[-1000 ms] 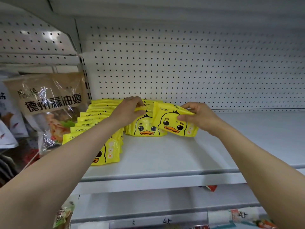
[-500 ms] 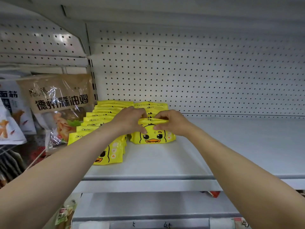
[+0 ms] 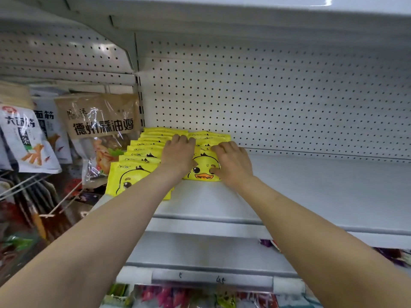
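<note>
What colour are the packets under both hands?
Bright yellow packets printed with a cartoon duck face; head view.

the duck packets (image 3: 203, 168) are bright yellow, each printed with a cartoon duckling face: black eyes, orange beak, a small black tuft and dark lettering. the shelf (image 3: 311, 192) is plain pale grey-white. the pegboard (image 3: 289, 103) is white, dotted with even rows of small dark holes. the hanging bag (image 3: 100, 116) is brown with bold black characters; the pouch (image 3: 24, 141) is white with orange sticks.
</note>
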{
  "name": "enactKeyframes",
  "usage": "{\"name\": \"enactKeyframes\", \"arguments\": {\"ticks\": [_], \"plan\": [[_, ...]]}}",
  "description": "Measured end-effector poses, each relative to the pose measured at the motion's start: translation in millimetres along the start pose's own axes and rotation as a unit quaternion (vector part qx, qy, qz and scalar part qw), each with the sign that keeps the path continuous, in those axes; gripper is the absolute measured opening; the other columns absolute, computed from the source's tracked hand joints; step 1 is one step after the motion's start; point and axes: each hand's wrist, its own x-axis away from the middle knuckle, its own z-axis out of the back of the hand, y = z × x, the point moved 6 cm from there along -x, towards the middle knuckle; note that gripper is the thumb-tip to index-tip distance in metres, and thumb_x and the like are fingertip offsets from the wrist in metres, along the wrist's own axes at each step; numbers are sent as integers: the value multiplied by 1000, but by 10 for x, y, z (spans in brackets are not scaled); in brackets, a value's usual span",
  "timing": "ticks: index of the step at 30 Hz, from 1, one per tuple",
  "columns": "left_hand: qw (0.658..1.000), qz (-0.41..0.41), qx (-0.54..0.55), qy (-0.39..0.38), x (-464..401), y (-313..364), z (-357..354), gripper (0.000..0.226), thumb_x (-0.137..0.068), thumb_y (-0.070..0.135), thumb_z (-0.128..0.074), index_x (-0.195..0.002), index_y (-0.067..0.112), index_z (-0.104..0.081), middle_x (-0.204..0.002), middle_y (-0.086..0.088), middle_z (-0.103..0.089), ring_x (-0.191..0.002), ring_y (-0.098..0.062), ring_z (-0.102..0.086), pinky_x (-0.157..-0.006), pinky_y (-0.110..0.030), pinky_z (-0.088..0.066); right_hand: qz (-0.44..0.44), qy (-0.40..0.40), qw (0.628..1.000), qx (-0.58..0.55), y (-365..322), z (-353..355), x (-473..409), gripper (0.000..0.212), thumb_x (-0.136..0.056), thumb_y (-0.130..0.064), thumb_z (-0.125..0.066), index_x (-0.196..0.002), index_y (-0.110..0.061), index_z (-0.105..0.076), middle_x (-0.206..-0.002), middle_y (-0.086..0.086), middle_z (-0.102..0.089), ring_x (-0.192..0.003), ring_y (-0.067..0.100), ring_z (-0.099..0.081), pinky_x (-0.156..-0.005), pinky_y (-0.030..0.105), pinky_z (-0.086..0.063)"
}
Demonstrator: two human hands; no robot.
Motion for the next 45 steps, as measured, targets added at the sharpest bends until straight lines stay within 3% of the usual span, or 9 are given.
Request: {"name": "enactKeyframes", "arguments": {"ticks": [6, 13, 19, 27, 31, 37, 41, 45], "plan": [[996, 45, 61, 42, 600, -53, 315, 65, -80, 40, -73, -133, 14, -47, -132, -10, -51, -126, -31, -41, -99, -43, -40, -2, -3, 1000, -8, -28, 430, 249, 64, -84, -45, -69, -138, -19, -48, -137, 5, -52, -130, 26, -40, -102, 39, -36], [989, 101, 49, 101, 1640, -266, 786, 57, -89, 49, -58, -134, 14, -49, -136, -13, -48, -126, -34, -41, -101, -48, -39, 54, 8, 996, -66, -534, 930, 698, 55, -91, -49, -57, -139, -25, -47, -147, 3, -45, -136, 26, -36, -109, 42, -34], [985, 156, 13, 79, 2592, -600, 1131, 55, -90, 50, -56, -129, 13, -49, -129, -15, -51, -122, -36, -45, -95, -48, -43, 107, -23, 985, -134, -1286, 1095, 1150, 55, -92, -48, -57, -141, -25, -45, -148, 3, -41, -134, 29, -37, -104, 45, -41], [973, 227, -23, 45, 3594, -1365, 1308, 50, -89, 49, -57, -126, 15, -52, -126, -11, -52, -120, -34, -47, -93, -47, -46, 186, -65, 962, -190, -2486, 1027, 1473, 53, -91, -47, -57, -140, -26, -46, -147, 4, -42, -135, 29, -37, -107, 41, -38], [965, 258, -24, 32, 3906, -1870, 1166, 54, -91, 48, -56, -132, 14, -49, -133, -12, -49, -124, -34, -43, -98, -47, -43, 217, -88, 951, -204, -3116, 827, 1475, 51, -93, -48, -55, -139, -28, -45, -147, -1, -42, -136, 25, -36, -105, 43, -41], [957, 288, -3, -19, 4251, -2830, 647, 47, -89, 47, -57, -125, 16, -52, -129, -10, -51, -122, -33, -44, -96, -45, -41, 237, -160, 936, -204, -4144, 220, 1355, 53, -94, -51, -53, -141, -28, -42, -147, -1, -40, -134, 25, -38, -100, 45, -46], [954, 291, 9, -71, 4457, -3529, 70, 48, -89, 46, -57, -125, 16, -52, -127, -12, -51, -120, -35, -45, -96, -46, -41, 232, -205, 929, -205, -4789, -362, 1344, 55, -95, -49, -53, -143, -27, -40, -148, -2, -41, -135, 23, -39, -101, 40, -44], [944, 291, 50, -145, 4704, -4065, -706, 48, -88, 46, -60, -125, 18, -52, -128, -12, -49, -121, -35, -44, -94, -47, -45, 208, -276, 916, -202, -5265, -1067, 1463, 48, -94, -46, -56, -138, -30, -45, -142, 1, -47, -129, 27, -44, -96, 44, -48]]}}
